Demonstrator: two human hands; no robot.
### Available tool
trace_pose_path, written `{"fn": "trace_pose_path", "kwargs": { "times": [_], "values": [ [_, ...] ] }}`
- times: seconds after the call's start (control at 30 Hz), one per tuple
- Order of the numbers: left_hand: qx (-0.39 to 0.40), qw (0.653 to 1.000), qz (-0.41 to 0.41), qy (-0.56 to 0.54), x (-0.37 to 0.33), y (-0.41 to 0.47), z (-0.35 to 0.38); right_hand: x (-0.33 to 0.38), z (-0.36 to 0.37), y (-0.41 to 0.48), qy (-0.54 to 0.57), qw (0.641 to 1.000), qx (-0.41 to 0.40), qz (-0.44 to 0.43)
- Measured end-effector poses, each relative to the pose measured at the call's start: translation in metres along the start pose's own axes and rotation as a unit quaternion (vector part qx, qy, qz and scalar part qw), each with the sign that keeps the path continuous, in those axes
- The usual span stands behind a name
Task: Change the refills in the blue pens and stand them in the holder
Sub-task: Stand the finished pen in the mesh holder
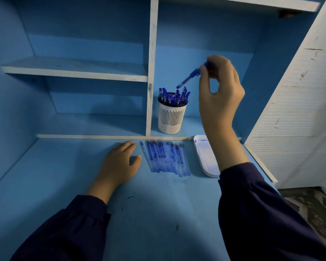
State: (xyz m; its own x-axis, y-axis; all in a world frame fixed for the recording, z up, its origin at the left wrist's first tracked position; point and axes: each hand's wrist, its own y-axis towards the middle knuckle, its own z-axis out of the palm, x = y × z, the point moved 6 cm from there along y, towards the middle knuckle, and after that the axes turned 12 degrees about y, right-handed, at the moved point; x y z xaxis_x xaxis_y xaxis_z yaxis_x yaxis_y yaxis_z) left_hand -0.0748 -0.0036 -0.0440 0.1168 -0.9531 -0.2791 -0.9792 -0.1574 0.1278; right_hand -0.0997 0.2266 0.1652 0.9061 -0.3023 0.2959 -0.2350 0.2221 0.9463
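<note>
Dark-blue sleeves [68, 230] cover both forearms at the near edge of the blue desk [45, 185]. The left hand [119, 162] rests palm down on the desk, fingers straight and close together, thumb out to the side, holding nothing. Just beside the thumb lies a row of refills [166, 158]: thin clear tubes streaked with blue ink, laid side by side and roughly parallel. Right of the row, and apart from it, sits a white tray [205, 159] with ink stains on its ribbed floor. The right forearm hides its near end.

Step in hand, as judged: standing a pen in the holder. The right hand [221, 95] is raised, with thumb and fingertips clamped on the upper end of the blue pen [189, 77]. The pen is tilted, its lower end pointing down and to the left, just above the holder [171, 117] and clear of the pens [174, 97] standing in it. Its barrel looks translucent blue with a darker section; blur hides which end is lower.

The holder is a white slotted cylinder on the low shelf behind the desk, right of the white divider [151, 53], and it is crowded. The next move calls for bringing the pen toward upright, guiding its lower end into a gap among the standing pens, and releasing only once it is seated.
</note>
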Motion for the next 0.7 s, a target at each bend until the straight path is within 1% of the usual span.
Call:
{"fn": "trace_pose_path", "kwargs": {
  "times": [0.07, 0.2, 0.3, 0.4, 0.47, 0.7],
  "values": [
    [0.0, 1.0, 0.002, 0.012, 0.0, 0.002, 0.001, -0.01, 0.012, 0.003, -0.016, 1.0, 0.019, 0.006],
    [0.004, 1.0, 0.004, 0.017, 0.002, 0.005, 0.006, -0.041, 0.039, -0.005, -0.05, 0.992, 0.101, 0.054],
    [0.018, 0.999, 0.009, 0.041, 0.002, 0.007, 0.008, -0.065, 0.053, -0.015, -0.064, 0.979, 0.159, 0.107],
    [0.009, 0.998, 0.013, 0.053, 0.003, 0.006, 0.007, -0.091, 0.059, -0.022, -0.086, 0.965, 0.194, 0.154],
    [-0.001, 0.998, 0.018, 0.053, 0.004, 0.006, 0.007, -0.105, 0.06, -0.028, -0.092, 0.956, 0.222, 0.171],
    [-0.013, 0.998, 0.016, 0.057, 0.002, 0.003, 0.004, -0.108, 0.059, -0.047, -0.098, 0.941, 0.305, 0.109]
  ]
}}
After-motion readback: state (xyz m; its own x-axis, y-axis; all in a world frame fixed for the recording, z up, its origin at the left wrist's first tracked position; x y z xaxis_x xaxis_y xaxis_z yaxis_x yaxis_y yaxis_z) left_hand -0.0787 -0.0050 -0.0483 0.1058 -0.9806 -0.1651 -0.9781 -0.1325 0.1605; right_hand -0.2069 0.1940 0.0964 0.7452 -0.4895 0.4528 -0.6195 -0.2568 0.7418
